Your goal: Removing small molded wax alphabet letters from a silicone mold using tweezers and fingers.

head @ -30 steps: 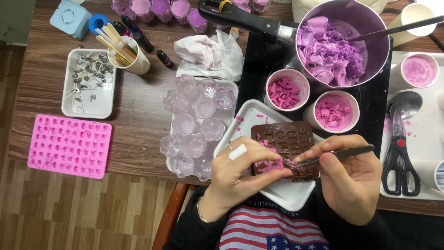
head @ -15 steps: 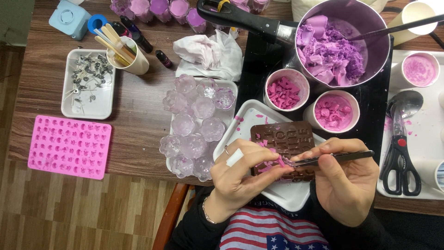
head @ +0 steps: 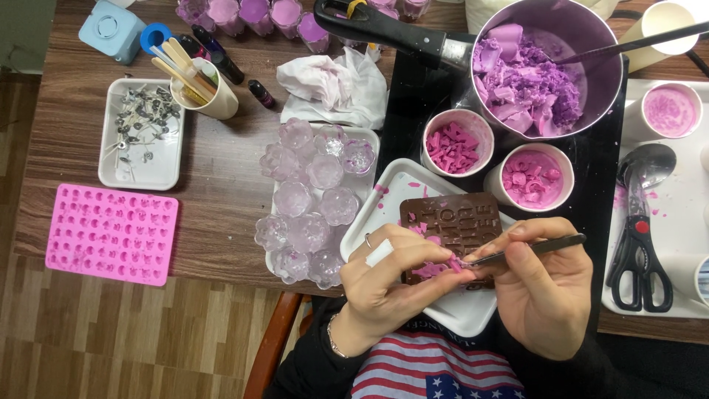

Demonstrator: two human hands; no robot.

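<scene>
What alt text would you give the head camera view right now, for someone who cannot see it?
Seen from above, a left hand steadies a brown letter mould on a white tray while the right hand picks pink wax from it with tweezers. Behind stand two cups of pink wax pieces and a pot of purple wax.

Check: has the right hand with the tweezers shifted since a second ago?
Yes. The right hand and tweezers shifted slightly left, away from the scissors.
</scene>
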